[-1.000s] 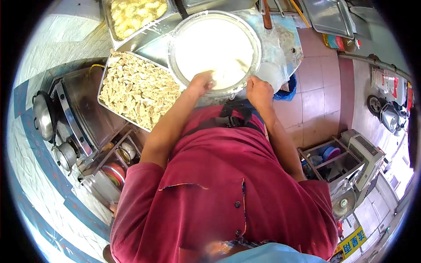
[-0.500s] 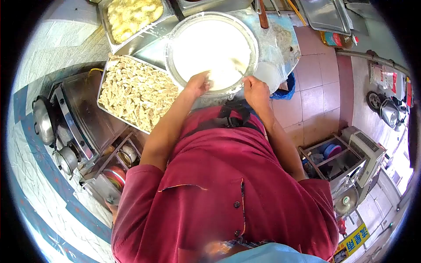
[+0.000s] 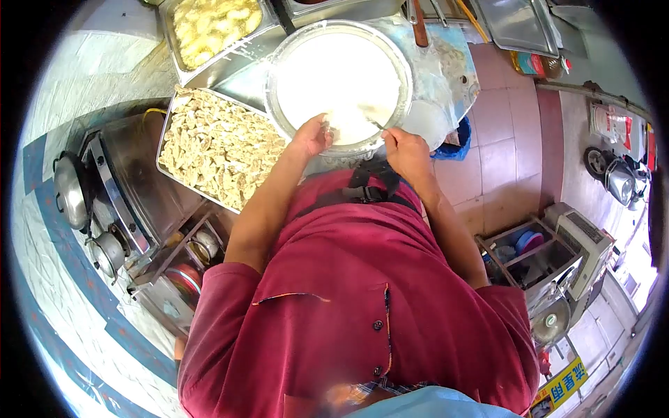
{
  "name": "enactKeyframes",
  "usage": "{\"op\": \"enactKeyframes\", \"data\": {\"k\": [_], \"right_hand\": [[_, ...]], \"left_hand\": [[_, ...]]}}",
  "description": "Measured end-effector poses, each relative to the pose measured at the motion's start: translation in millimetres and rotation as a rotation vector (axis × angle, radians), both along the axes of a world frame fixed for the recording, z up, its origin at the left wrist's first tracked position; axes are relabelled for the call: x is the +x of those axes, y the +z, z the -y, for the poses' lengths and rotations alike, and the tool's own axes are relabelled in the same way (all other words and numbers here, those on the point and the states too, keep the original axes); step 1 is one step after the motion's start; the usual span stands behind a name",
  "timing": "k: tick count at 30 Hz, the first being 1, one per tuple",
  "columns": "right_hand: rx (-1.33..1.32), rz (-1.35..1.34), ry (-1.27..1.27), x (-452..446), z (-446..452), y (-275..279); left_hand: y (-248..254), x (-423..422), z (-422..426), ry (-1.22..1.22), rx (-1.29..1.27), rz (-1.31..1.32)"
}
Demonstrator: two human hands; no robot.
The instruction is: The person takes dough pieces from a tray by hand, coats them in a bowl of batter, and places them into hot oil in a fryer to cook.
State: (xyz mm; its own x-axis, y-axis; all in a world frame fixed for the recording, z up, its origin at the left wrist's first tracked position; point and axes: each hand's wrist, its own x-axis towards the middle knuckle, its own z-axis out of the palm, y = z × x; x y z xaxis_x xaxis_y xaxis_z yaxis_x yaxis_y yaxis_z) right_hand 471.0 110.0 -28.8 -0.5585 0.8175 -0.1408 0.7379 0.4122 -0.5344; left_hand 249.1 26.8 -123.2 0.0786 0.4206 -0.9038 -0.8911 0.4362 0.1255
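Note:
A large round bowl of bright white, batter-like liquid stands in front of me. My left hand is over its near rim with curled fingers; what they hold, if anything, is lost in the glare. At the right of the near rim, my right hand is closed around the end of a thin metal utensil, whose far end reaches into the white liquid. Left of the bowl lies a metal tray heaped with pale, coated food pieces.
A metal pan holds yellowish pieces in liquid at the upper left. A wooden-handled tool lies beyond the bowl. A blue bag hangs at right. Lidded pots stand far left.
My right hand has shifted slightly down and its utensil shows more clearly above the liquid. My left hand has moved a little left. The bowl and trays look unmoved.

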Motion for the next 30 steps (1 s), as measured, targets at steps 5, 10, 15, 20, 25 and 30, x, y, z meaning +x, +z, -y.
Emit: {"op": "enactKeyframes", "data": {"k": [5, 10, 15, 20, 25, 30], "right_hand": [[0.075, 0.126, -0.111, -4.7, -11.1, -0.2], [-0.03, 0.212, -0.06, 6.0, -2.2, -27.2], [-0.721, -0.124, -0.174, -11.5, 0.4, -56.8], [-0.924, -0.468, -0.433, -13.7, -29.1, -36.7], [-0.753, -0.194, -0.129, -15.1, -13.8, -35.9], [-1.125, -0.578, -0.606, -26.1, -29.6, -28.4]], "left_hand": [[11.8, -0.2, -1.8, -0.009, 0.059, 0.058], [8.1, -2.1, 0.5, 0.046, 0.102, 0.096], [18.0, 6.1, -0.4, 0.044, 0.16, 0.155], [37.1, -0.6, -3.8, 0.094, 0.19, 0.109], [31.3, -0.2, -5.1, 0.089, 0.239, 0.122], [26.5, -17.4, 3.4, 0.111, 0.312, 0.209]]}}
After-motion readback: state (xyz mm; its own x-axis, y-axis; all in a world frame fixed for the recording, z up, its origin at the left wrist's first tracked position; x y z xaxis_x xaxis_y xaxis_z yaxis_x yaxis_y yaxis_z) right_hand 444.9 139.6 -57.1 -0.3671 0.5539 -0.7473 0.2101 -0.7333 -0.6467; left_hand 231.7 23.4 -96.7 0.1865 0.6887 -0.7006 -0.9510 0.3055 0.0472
